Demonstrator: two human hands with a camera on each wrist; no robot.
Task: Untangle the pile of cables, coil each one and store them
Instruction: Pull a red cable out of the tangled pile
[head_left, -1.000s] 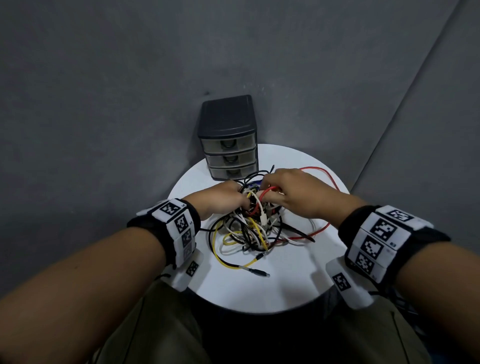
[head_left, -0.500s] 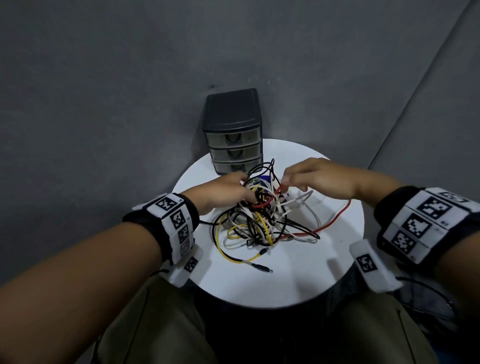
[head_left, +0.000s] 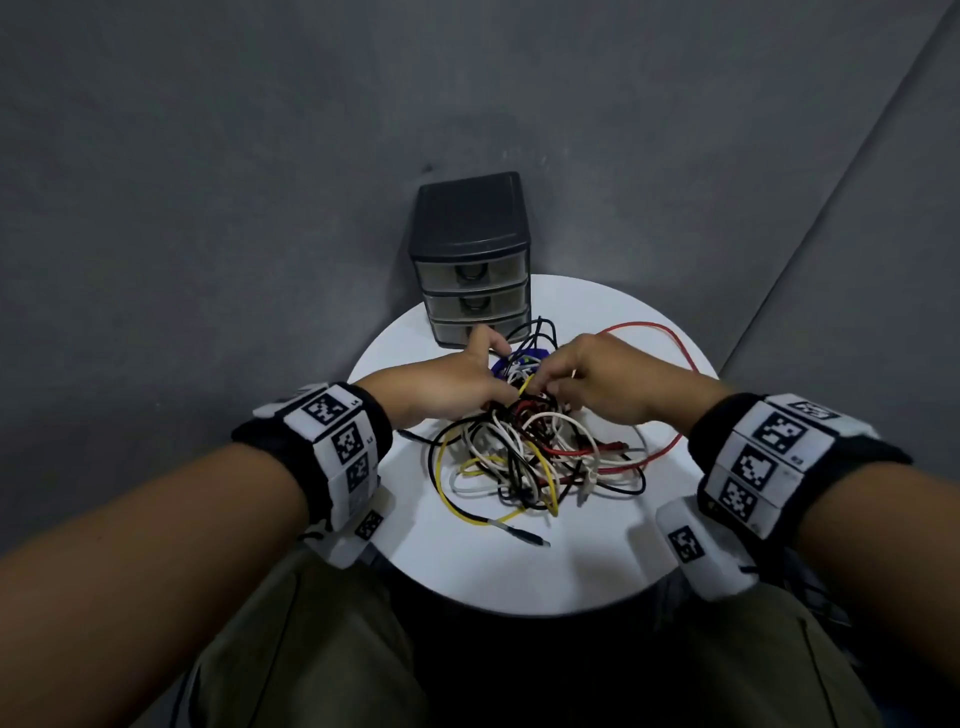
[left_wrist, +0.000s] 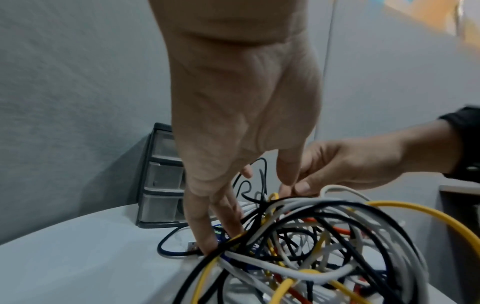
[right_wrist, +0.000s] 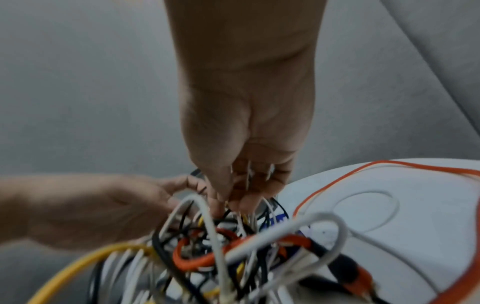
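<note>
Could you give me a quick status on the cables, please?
Left hand flat on pile, fingers straight. Right hand pinching strands. Nothing coiled. Drawers shut.

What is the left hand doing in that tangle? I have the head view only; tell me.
Observer: In the left wrist view, the left hand has straight fingers pushed down into the pile of cables.
Operator: Report what lies at those fingertips.
Observer: A silver plug lies on the table right beside them.
Operator: Now the right hand.
Observer: In the right wrist view, the right hand curls its fingers and pinches strands at the pile's top. The view is too blurred to tell which cable.
</note>
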